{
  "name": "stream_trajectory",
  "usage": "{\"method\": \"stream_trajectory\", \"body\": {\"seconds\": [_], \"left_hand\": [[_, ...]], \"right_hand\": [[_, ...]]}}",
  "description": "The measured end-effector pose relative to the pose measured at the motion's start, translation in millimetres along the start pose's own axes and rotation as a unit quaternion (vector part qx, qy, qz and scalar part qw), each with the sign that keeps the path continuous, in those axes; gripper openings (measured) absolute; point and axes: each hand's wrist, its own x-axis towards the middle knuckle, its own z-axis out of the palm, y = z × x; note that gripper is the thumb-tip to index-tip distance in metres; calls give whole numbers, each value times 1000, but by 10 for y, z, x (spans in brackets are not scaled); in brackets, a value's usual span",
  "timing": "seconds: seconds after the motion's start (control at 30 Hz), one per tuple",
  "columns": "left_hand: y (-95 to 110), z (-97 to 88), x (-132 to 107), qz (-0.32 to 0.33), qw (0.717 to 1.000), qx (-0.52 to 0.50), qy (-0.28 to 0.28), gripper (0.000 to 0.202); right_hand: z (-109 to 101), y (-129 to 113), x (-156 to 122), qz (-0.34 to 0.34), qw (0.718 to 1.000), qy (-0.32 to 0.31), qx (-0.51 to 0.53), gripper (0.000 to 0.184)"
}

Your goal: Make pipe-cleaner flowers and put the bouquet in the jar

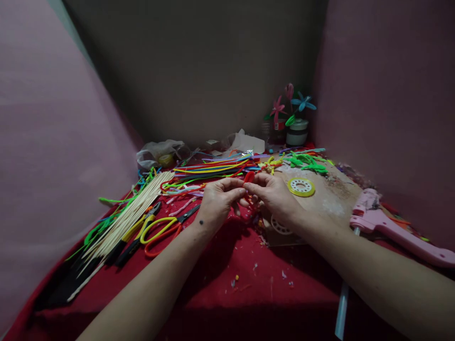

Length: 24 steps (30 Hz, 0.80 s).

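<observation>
My left hand [222,196] and my right hand [272,192] meet above the middle of the red cloth, with thumbs and forefingers pinched together. Between their fingertips is a red pipe cleaner [249,177], part of it bent into a small loop that sticks up. More red strands hang below the fingers, partly hidden by my right hand. Behind the hands lies a bundle of coloured pipe cleaners [213,166]. Close to my right hand, a yellow-rimmed tape roll [301,187] rests on a board.
Left are wooden skewers [131,218], pliers [138,232] and scissors [167,229]. A pink glue gun [394,227] with a glue stick lies right. Green pipe-cleaner pieces [307,162] lie on the board [341,189]. Pipe-cleaner flowers [302,102] stand in a pot [297,132] behind.
</observation>
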Motion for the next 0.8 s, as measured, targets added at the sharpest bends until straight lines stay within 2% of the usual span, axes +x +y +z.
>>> {"method": "stream_trajectory", "body": {"seconds": [0.13, 0.23, 0.4, 0.6, 0.67, 0.8], "left_hand": [[-1, 24, 8, 6, 1000, 26, -2, 21], [17, 24, 14, -9, 999, 43, 2, 26], [31, -25, 31, -36, 996, 76, -31, 17], [30, -68, 54, 25, 994, 107, 9, 15], [34, -81, 57, 34, 992, 122, -11, 16], [57, -86, 44, -11, 988, 137, -76, 17]], "right_hand": [[-36, 3, 33, -10, 995, -22, 95, 25], [-57, 22, 69, -7, 992, -12, 125, 23], [-81, -15, 92, 21, 989, 21, 143, 21], [-91, -40, 100, 30, 991, 19, 130, 24], [-89, -28, 100, 30, 992, 10, 125, 23], [-75, -37, 79, 17, 996, 12, 87, 15]]}}
